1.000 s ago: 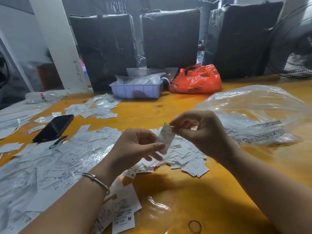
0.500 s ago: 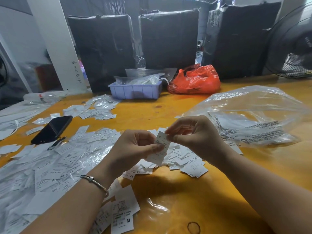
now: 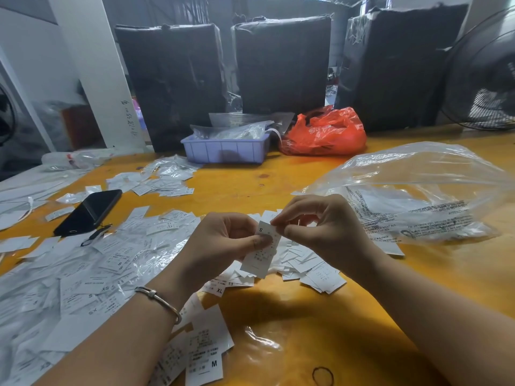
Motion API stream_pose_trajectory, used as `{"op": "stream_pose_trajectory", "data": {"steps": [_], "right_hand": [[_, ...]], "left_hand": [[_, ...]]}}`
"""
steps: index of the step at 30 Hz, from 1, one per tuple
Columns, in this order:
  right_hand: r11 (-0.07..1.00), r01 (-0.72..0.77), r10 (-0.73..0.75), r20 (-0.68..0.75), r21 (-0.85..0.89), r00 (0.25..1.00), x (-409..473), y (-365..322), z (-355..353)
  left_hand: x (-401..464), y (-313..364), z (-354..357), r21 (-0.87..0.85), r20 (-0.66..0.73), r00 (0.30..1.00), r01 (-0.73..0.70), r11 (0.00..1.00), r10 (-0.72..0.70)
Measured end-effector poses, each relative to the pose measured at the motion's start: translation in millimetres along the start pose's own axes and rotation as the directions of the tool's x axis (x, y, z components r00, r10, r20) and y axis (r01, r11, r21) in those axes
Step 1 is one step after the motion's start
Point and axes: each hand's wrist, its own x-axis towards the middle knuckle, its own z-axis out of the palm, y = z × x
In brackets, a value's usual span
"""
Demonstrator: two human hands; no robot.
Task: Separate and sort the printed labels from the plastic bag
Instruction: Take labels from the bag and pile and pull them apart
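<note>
While both hands worked above the yellow counter (image 3: 278,174), the scene stood thus:
Held label: a white printed label (image 3: 260,250) marked S hung between the two hands, above a small heap of labels (image 3: 309,263).
Left hand: the left hand (image 3: 223,243) pinched the label's left edge, thumb pressed on its face, fingers curled behind.
Right hand: the right hand (image 3: 326,229) pinched the label's top right corner with curled fingers (image 3: 281,218).
Plastic bag: a clear printed plastic bag (image 3: 418,190) lay on the counter just right of the right hand.
Sorted labels: a wide spread of labels (image 3: 83,268) covered the counter's left side; one marked M (image 3: 206,355) lay near the left forearm.
Other things: a black phone (image 3: 89,211) lay among the labels; a lilac tray (image 3: 225,150) and an orange bag (image 3: 326,132) sat at the far edge.
</note>
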Motion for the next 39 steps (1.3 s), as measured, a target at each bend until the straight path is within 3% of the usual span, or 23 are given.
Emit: {"op": "stream_pose_trajectory", "data": {"steps": [4,8,11,13,15,17,19,23,27,29,31,33,35,39], "right_hand": [[0.999,0.035,-0.035,0.0,0.006,0.999,-1,1,2],[0.994,-0.081,0.074,0.097,0.071,0.993,-1,2,3],[0.977,-0.165,0.172,-0.04,0.137,0.984,3,7,-5],[0.981,-0.194,0.19,-0.147,-0.007,0.971,4,15,-12],[0.95,-0.217,0.185,-0.156,-0.223,0.97,3,24,-15],[0.92,-0.201,0.191,-0.063,-0.336,0.98,2,28,-12],[0.914,-0.16,0.207,0.09,-0.372,0.974,0,29,-5],[0.869,-0.02,0.21,0.33,-0.495,0.92,-3,30,12],[0.834,0.027,0.207,0.358,-0.55,0.91,-1,34,15],[0.846,0.038,0.179,0.349,-0.532,0.92,-1,35,15],[0.865,0.015,0.164,0.309,-0.502,0.937,-1,35,15],[0.881,-0.014,0.163,0.276,-0.472,0.947,-2,35,14],[0.89,-0.021,0.155,0.259,-0.456,0.953,-2,36,13],[0.899,-0.042,0.159,0.236,-0.437,0.959,-1,36,13]], "left_hand": [[0,1,-1,-0.019,0.009,1.0,-0.017,1.0,0.017],[-1,1,-2,-0.008,0.043,0.999,-0.026,1.0,0.027],[1,1,-8,-0.003,-0.033,0.999,-0.042,0.999,0.042],[3,-1,-13,0.053,-0.134,0.989,-0.049,0.997,0.056],[5,-5,-16,0.172,-0.261,0.963,-0.013,0.985,0.059],[7,-10,-20,0.391,-0.382,0.922,0.092,0.916,0.07],[7,-13,-26,0.608,-0.443,0.893,0.238,0.758,0.075],[6,-12,-33,0.708,-0.484,0.874,0.427,0.562,-0.055],[8,-14,-31,0.768,-0.49,0.866,0.482,0.422,-0.098],[9,-17,-28,0.789,-0.395,0.918,0.354,0.502,-0.026],[7,-18,-24,0.726,-0.217,0.976,0.139,0.673,0.033],[6,-19,-19,0.674,-0.025,0.997,-0.033,0.738,0.068],[6,-21,-18,0.663,0.063,0.997,-0.07,0.745,0.037],[6,-20,-19,0.652,0.02,1.0,-0.028,0.758,0.02]]}}
